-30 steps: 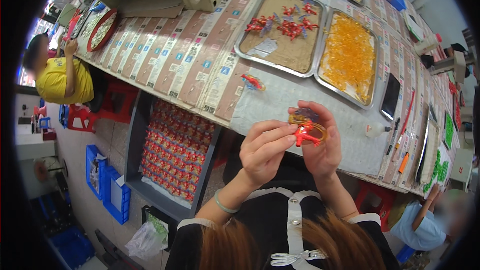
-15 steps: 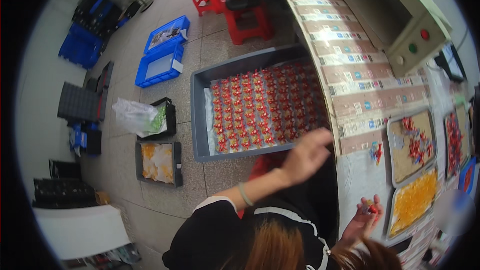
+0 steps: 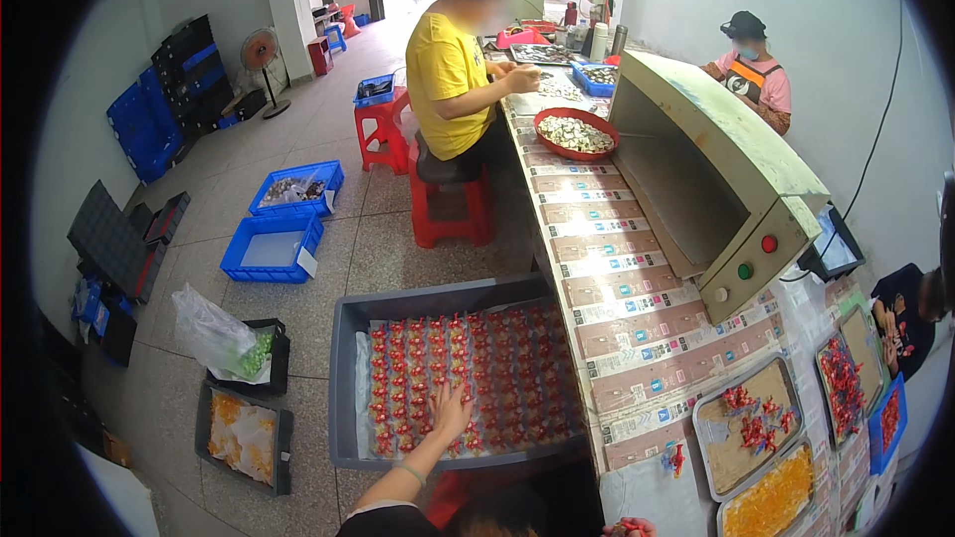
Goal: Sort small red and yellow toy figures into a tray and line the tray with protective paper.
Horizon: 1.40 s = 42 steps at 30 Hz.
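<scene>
My left hand [image 3: 453,410] reaches down over the large grey tub [image 3: 343,378], fingers spread above or on rows of small red-and-gold pieces [image 3: 398,358]. Whether a fingertip touches one cannot be made out. The pieces stand in close rows on a pale liner. At the lower edge, my right hand [image 3: 637,527] is mostly cut off, with something small and red in its fingers. Near it on the bench lies a small red-and-blue piece [image 3: 675,458]. Beside that is a metal tray [image 3: 703,430] with loose red-and-blue pieces, and another tray of orange-yellow pieces [image 3: 771,497].
The paper-covered bench [image 3: 637,358] borders the tub on the right and carries a pale machine housing [image 3: 786,239] with buttons. A person in yellow [image 3: 443,89] sits on a red stool [image 3: 448,209] ahead. Blue crates [image 3: 269,251] and dark boxes [image 3: 249,438] stand on the floor leftward.
The view has tilted up, bringing co-workers in. My left hand has gone from beside the bench edge to over the rows in the tub. My right hand is now nearly out of view.
</scene>
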### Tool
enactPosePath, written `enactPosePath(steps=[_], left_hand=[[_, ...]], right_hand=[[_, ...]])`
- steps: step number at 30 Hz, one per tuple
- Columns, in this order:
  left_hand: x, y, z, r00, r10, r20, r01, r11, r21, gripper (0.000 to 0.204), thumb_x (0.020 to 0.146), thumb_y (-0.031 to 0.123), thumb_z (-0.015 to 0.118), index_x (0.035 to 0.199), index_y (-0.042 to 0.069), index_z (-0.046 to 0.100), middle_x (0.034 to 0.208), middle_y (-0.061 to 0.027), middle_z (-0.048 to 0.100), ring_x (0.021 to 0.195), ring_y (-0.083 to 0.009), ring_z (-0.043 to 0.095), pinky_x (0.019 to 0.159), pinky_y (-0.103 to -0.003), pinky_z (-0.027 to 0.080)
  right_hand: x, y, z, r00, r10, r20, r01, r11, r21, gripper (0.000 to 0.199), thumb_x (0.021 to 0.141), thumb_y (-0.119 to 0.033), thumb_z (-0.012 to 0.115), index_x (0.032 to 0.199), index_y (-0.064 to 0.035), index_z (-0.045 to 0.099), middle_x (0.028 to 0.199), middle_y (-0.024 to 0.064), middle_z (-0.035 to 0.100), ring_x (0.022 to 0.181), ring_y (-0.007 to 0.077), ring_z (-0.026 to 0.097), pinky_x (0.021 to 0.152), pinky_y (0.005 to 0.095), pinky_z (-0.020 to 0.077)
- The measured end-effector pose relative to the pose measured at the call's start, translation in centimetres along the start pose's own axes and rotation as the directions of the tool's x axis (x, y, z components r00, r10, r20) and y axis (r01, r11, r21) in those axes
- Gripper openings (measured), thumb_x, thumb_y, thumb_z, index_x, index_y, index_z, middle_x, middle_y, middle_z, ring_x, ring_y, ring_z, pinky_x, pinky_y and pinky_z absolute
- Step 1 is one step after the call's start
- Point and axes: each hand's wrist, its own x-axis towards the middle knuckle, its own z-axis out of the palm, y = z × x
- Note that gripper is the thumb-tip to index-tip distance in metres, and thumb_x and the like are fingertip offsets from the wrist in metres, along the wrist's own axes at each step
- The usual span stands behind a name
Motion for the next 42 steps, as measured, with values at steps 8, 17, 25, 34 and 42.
enactPosePath(steps=[8,17,25,34,42], left_hand=[[-3.6,7.9,-1.1,0.969,0.243,-0.035,-0.239,0.897,-0.373,0.027,0.077,0.015,0.057,0.101,0.002,0.057,0.104,-0.0161,0.055,0.103,-0.0322,0.049,0.089,-0.038,0.038],[-7.2,23.3,-6.7,0.804,0.42,-0.421,-0.592,0.629,-0.503,0.027,0.074,0.003,0.059,0.1,0.006,0.056,0.104,-0.0112,0.05,0.106,-0.0285,0.046,0.091,-0.037,0.036],[-8.7,27.9,-3.0,0.743,0.599,-0.299,-0.661,0.59,-0.464,0.025,0.077,0.006,0.057,0.101,0.008,0.057,0.102,-0.0068,0.052,0.106,-0.025,0.046,0.09,-0.036,0.036],[-9.1,28.5,-3.7,0.736,0.62,-0.271,-0.671,0.617,-0.411,0.02,0.078,0.011,0.057,0.098,0.01,0.057,0.098,-0.0032,0.053,0.1,-0.0209,0.049,0.087,-0.033,0.035],[-9.7,27.1,-2.0,0.715,0.649,-0.262,-0.691,0.598,-0.406,0.025,0.073,0.011,0.06,0.097,0.009,0.055,0.1,-0.007,0.053,0.1,-0.0239,0.05,0.085,-0.038,0.036]], right_hand=[[1.8,0.8,-0.3,0.957,0.289,-0.007,-0.288,0.952,-0.102,0.024,0.086,-0.013,0.054,0.107,-0.0036,0.046,0.099,0.0119,0.057,0.081,0.0221,0.058,0.071,0.0335,0.05],[1.1,1.9,-0.1,0.818,-0.568,0.096,0.506,0.629,-0.59,0.021,0.077,-0.005,0.064,0.096,-0.0042,0.055,0.084,0.0091,0.056,0.08,0.0171,0.056,0.07,0.0282,0.0472],[1.9,5.0,-2.9,0.857,-0.512,0.053,0.376,0.551,-0.745,0.018,0.078,-0.003,0.063,0.094,-0.0028,0.055,0.085,0.0106,0.055,0.079,0.0186,0.055,0.072,0.029,0.0469],[1.7,4.7,-3.2,0.908,-0.417,-0.034,0.216,0.535,-0.817,0.018,0.078,-0.003,0.062,0.094,-0.0025,0.054,0.086,0.0109,0.055,0.079,0.0186,0.055,0.073,0.0289,0.0465],[1.2,6.4,-3.6,0.866,-0.488,-0.109,0.175,0.5,-0.848,0.019,0.08,-0.006,0.06,0.096,-0.0014,0.05,0.08,0.0077,0.054,0.071,0.015,0.052,0.066,0.026,0.0443]])
